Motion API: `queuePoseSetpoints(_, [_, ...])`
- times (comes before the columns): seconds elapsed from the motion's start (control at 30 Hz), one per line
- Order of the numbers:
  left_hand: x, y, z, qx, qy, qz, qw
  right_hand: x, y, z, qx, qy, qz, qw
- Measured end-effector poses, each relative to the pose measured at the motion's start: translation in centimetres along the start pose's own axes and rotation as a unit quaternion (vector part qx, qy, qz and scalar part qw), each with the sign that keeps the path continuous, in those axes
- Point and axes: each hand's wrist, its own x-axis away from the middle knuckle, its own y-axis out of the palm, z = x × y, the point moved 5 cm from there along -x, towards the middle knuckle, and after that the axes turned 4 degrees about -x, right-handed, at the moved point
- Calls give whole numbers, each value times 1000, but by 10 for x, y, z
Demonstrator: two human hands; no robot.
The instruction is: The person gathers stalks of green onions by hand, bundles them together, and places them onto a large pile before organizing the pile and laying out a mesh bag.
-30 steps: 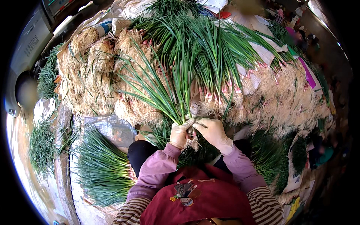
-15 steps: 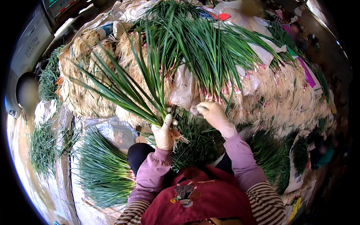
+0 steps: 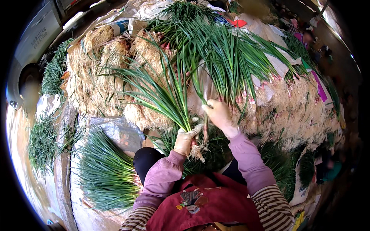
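Note:
My left hand (image 3: 185, 141), in a pale thin glove, is closed round the lower stems of a small bunch of green garlic (image 3: 175, 106). Its leaves fan up and to the left, and the pale roots hang below my fist. Just to the right, my right hand (image 3: 219, 115), gloved too, pinches a single green garlic stalk (image 3: 205, 129) upright beside the bunch, its root end pointing down. Beyond both hands lies a large heap of green garlic (image 3: 231, 57) with pinkish bulbs and long straw-coloured roots (image 3: 285, 111).
A neat pile of green garlic (image 3: 106, 173) lies at my left, beside a clear plastic bag (image 3: 123, 133). Loose green leaves (image 3: 208, 154) cover the ground between my knees. A concrete edge (image 3: 63, 161) runs along the left. A vehicle (image 3: 34, 42) stands at far left.
My left hand has moved right with its bunch, closer to my right hand. My right hand, earlier at the heap's edge, now holds a separate stalk upright.

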Motion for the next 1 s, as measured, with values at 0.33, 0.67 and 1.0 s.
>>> queuePoseSetpoints(0.33, [10, 1, -13, -32, 52, 75, 995, 62, 37, 45, 131, 4, 121, 984])
queuePoseSetpoints(0.67, [13, -2, 3, -12, 95, 30, 995, 88, -27, 80, -93, 64, 25, 993])
queuePoseSetpoints(1.0, [1, 17, -26, -36, 1, -36, 999, -1, -62, 79, -90, 139, 101, 981])
